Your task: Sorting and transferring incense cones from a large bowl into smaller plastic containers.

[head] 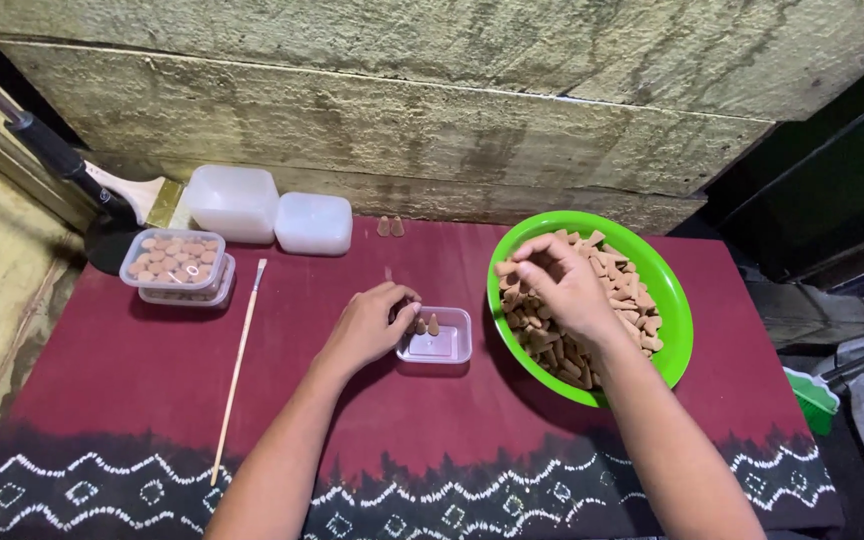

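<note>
Cones: brown incense cones (592, 310) are filling the green bowl (677, 330) at your right.
Right hand: your right hand (559, 285) is pinching cones in the pile, fingers curled.
Left hand: your left hand (367, 325) is setting a cone into the small clear tray (442, 345), fingertips closed on it.
Surroundings: filled stacked trays (177, 262), thin stick (237, 365) and white lidded tubs (272, 210) are lying on the maroon cloth (132, 390).

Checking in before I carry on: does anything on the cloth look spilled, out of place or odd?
Only a small oddity: two loose cones sit by themselves on the red cloth near the wall, apart from the green bowl and the small clear tray. Nothing looks spilled or damaged.
</note>
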